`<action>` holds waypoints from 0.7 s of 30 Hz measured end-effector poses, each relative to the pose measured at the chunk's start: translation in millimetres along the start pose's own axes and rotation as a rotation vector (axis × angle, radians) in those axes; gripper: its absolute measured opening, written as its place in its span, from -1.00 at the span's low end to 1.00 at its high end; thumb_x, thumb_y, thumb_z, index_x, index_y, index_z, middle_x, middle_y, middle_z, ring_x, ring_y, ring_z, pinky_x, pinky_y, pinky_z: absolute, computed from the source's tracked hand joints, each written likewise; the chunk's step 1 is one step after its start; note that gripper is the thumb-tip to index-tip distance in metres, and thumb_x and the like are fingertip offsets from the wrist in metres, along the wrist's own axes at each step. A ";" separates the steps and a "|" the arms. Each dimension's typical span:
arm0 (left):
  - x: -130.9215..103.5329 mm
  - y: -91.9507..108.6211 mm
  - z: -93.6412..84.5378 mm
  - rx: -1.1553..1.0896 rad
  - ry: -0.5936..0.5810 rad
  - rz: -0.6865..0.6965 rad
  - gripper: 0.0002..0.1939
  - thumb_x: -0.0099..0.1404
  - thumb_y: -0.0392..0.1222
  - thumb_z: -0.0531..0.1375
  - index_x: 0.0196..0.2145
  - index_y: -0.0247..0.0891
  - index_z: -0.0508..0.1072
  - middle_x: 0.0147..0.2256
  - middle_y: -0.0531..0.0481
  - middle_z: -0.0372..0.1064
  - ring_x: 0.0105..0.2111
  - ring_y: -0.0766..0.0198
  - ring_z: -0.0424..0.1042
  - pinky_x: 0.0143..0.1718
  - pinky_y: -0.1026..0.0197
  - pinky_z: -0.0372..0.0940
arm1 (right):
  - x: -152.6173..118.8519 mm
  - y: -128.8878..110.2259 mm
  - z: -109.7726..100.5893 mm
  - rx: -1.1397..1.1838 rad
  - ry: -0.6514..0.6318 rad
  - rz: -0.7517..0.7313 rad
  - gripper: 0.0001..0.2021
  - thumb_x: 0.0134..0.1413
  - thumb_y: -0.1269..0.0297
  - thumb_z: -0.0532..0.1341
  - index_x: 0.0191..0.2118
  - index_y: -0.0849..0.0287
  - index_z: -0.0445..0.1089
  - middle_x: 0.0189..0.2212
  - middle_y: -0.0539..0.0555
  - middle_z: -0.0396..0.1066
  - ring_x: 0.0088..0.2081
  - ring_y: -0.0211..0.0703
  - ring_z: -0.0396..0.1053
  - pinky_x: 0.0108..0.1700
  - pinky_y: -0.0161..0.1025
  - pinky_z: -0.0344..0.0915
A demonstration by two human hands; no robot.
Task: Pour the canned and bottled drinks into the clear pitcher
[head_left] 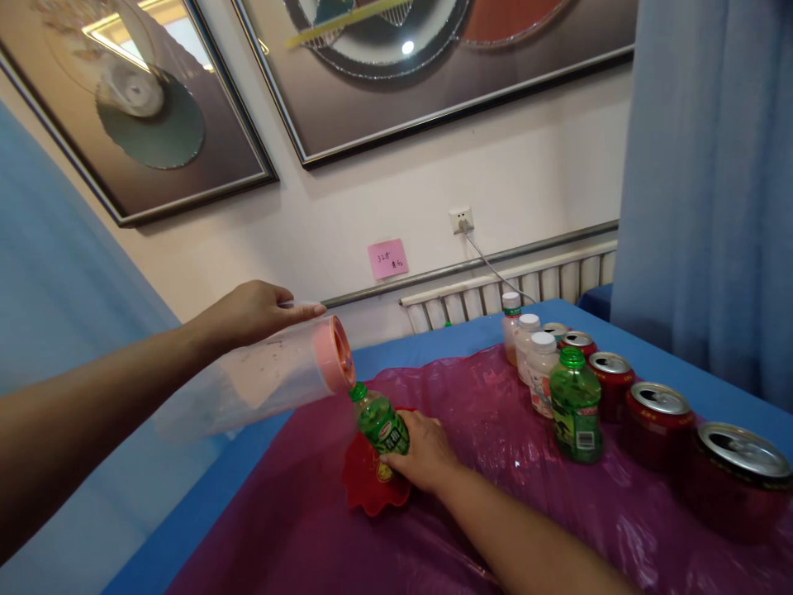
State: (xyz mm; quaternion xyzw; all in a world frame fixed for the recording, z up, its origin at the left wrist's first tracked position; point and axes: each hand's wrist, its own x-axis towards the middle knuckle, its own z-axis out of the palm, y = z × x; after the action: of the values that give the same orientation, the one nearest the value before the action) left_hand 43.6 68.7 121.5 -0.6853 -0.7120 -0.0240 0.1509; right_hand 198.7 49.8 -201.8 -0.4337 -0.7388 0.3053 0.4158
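Note:
My left hand [260, 310] grips a clear plastic pitcher [266, 368] with a pink rim, tipped sideways so its mouth points right. The pitcher's mouth meets the neck of a small green bottle [379, 421]; whether liquid is flowing I cannot make out. Wrapped round that bottle is my right hand [427, 450], holding it at a tilt toward the pitcher. Beneath the bottle lies a red scalloped dish [375, 487] with a yellow figure on it. The fingers behind the pitcher's handle are partly hidden.
Purple plastic sheeting [297, 512] covers much of the blue table [657, 330]. On the right stand a green bottle [576, 405], several white-capped bottles [542, 372] and several red cans [660, 421]. A radiator [496, 285], wall socket [462, 220] and blue curtains [700, 190] are behind.

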 end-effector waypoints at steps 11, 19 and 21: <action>-3.1 6.5 -3.0 -0.016 -0.011 -0.003 -0.39 0.12 0.43 0.11 -0.65 -0.20 0.28 -0.71 0.10 0.09 -0.60 0.31 0.11 -0.50 0.21 -0.02 | 0.7 2.2 2.3 0.001 0.010 0.004 -0.46 -0.13 0.10 0.43 0.03 0.06 0.41 -0.07 0.09 0.49 -0.03 0.07 0.42 0.03 -0.09 0.22; 5.7 5.7 -1.3 -0.003 0.042 -0.002 -0.37 0.01 0.48 0.16 -0.73 -0.16 0.23 -0.74 0.04 0.09 -0.64 0.25 0.11 -0.53 0.17 -0.03 | 0.2 1.5 2.4 0.005 0.008 0.004 -0.46 -0.12 0.11 0.43 0.04 0.05 0.40 -0.07 0.09 0.49 -0.02 0.07 0.42 0.03 -0.09 0.22; 7.4 4.9 0.1 -0.002 0.050 -0.002 -0.36 -0.01 0.49 0.16 -0.73 -0.16 0.23 -0.74 0.03 0.10 -0.65 0.24 0.13 -0.54 0.17 -0.03 | 0.0 1.5 2.7 0.008 0.010 0.001 -0.45 -0.13 0.11 0.43 0.04 0.06 0.40 -0.06 0.10 0.49 -0.02 0.08 0.42 0.04 -0.08 0.22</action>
State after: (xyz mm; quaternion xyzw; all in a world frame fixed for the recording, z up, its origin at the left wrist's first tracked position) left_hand 48.3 76.2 122.4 -0.6841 -0.7086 -0.0420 0.1678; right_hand 196.9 50.2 -204.2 -0.4339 -0.7352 0.3066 0.4209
